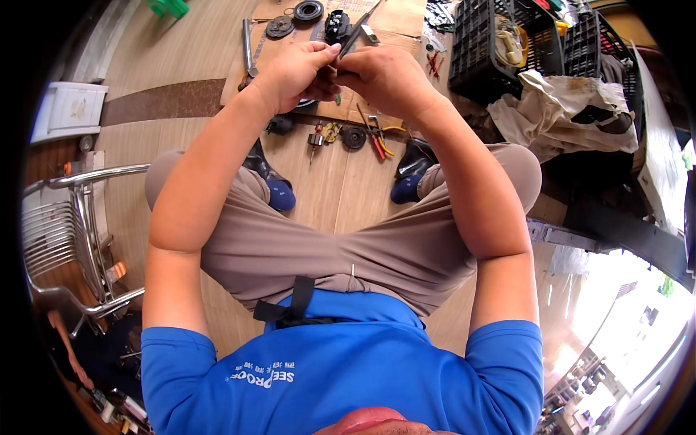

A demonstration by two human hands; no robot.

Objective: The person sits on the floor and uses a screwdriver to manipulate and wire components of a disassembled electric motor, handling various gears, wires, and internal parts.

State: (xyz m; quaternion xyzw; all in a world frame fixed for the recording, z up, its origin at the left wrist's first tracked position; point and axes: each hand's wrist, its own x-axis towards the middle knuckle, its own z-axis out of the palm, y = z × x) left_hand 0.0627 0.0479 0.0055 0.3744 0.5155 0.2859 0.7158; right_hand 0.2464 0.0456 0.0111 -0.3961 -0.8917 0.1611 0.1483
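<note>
Both of my hands meet above a cardboard sheet [402,40] on the floor. My left hand [301,72] is closed, thumb and fingers pinched together; what it holds is hidden behind the fingers. In my right hand [384,76], curled beside it, is a slim dark pointed tool [360,27] slanting up and away; its exact kind cannot be made out. A small green tip [338,100] shows just below the hands. Beyond them on the cardboard lie a black ring-shaped part [308,11], a flat round part [280,27] and a black housing [337,25].
Nearer my feet lie a motor armature [315,138], a black round part [353,138] and pliers [378,138] with red and yellow handles. A metal bar tool [248,47] lies left. Black crates [486,65] and a pale cloth [551,109] stand right, a metal chair [87,232] left.
</note>
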